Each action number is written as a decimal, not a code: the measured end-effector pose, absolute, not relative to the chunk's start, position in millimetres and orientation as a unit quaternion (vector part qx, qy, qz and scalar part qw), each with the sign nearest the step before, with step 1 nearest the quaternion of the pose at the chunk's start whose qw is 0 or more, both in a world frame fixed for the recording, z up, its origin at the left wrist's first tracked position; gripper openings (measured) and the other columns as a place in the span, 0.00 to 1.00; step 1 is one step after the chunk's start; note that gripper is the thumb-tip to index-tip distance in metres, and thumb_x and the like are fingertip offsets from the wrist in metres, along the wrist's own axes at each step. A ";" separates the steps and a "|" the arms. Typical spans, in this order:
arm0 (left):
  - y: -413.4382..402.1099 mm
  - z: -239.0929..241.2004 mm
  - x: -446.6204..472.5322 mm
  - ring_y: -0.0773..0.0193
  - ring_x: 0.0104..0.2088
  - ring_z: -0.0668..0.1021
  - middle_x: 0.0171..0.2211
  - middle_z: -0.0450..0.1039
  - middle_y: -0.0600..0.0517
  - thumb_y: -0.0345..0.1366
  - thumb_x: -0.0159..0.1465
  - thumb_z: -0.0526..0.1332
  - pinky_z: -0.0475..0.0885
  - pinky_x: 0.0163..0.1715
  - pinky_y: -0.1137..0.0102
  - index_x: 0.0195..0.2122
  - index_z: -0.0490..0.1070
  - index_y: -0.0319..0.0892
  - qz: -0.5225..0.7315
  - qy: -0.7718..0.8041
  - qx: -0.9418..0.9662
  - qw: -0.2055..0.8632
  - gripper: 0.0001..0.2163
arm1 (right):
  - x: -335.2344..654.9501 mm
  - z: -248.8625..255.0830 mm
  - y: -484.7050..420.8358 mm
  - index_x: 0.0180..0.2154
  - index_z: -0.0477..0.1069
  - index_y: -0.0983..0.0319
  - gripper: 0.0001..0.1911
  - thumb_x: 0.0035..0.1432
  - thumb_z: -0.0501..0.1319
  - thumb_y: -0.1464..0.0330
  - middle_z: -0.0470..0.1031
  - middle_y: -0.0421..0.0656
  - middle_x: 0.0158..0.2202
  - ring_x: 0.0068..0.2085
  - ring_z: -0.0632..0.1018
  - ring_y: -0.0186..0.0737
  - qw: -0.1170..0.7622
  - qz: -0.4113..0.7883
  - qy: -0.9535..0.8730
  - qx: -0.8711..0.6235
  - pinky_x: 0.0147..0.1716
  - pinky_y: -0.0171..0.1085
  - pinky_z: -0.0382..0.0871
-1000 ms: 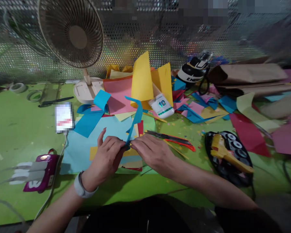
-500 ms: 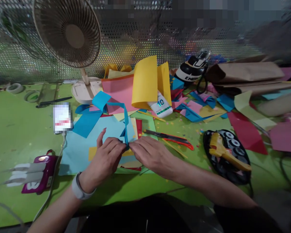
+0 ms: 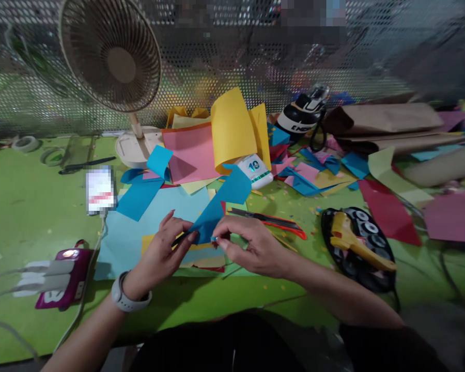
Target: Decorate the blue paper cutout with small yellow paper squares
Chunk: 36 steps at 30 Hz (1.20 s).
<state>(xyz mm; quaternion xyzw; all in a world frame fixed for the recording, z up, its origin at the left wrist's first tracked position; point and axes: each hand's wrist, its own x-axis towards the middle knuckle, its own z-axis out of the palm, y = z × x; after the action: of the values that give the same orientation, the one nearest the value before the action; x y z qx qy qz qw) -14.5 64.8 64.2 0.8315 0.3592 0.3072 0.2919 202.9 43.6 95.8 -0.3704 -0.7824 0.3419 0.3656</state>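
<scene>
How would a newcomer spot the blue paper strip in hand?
On the green table lies a pale blue paper sheet. Over it, the left hand pinches the long blue strip. Unlike the blue paper pieces lying beyond, it is gripped.

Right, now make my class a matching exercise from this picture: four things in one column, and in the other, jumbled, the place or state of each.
1. Blue paper strip
2. Craft knife
3. Yellow tool
4. Purple socket block

A. Lies on top of a black oval base
B. Has plugs pushed into it
C. Gripped by the left hand
D. Lies on the green table, just beyond the right hand

Pairs: 1-C, 2-D, 3-A, 4-B
</scene>
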 end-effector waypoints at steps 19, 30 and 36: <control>97.7 72.3 -61.0 0.58 0.37 0.77 0.34 0.76 0.51 0.51 0.61 0.61 0.74 0.39 0.65 0.39 0.72 0.44 0.302 0.507 0.701 0.401 0.16 | 482.3 18.8 -65.2 0.46 0.77 0.62 0.22 0.49 0.69 0.60 0.74 0.67 0.50 0.46 0.79 0.61 0.066 -0.020 -0.658 -0.750 0.40 0.52 0.68; 98.8 63.7 -65.9 0.58 0.38 0.77 0.36 0.76 0.50 0.52 0.58 0.64 0.75 0.41 0.64 0.43 0.71 0.43 0.304 0.533 0.637 0.466 0.19 | 477.7 -2.2 -51.6 0.47 0.68 0.66 0.23 0.50 0.62 0.63 0.74 0.60 0.45 0.42 0.76 0.55 -0.083 -0.089 -0.644 -0.756 0.40 0.45 0.68; 97.8 56.0 -66.8 0.63 0.38 0.75 0.36 0.75 0.52 0.48 0.59 0.64 0.73 0.41 0.67 0.45 0.70 0.43 0.290 0.511 0.634 0.504 0.17 | 473.7 -4.6 -41.1 0.38 0.67 0.62 0.15 0.52 0.56 0.59 0.74 0.55 0.39 0.42 0.76 0.57 -0.130 -0.065 -0.620 -0.771 0.42 0.47 0.69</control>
<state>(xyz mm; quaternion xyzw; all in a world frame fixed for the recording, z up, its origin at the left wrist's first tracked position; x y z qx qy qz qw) -66.8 97.8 56.0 0.6336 0.5108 0.2897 0.5037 473.7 -41.1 -4.6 -0.7710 -0.6202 -0.0646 -0.1295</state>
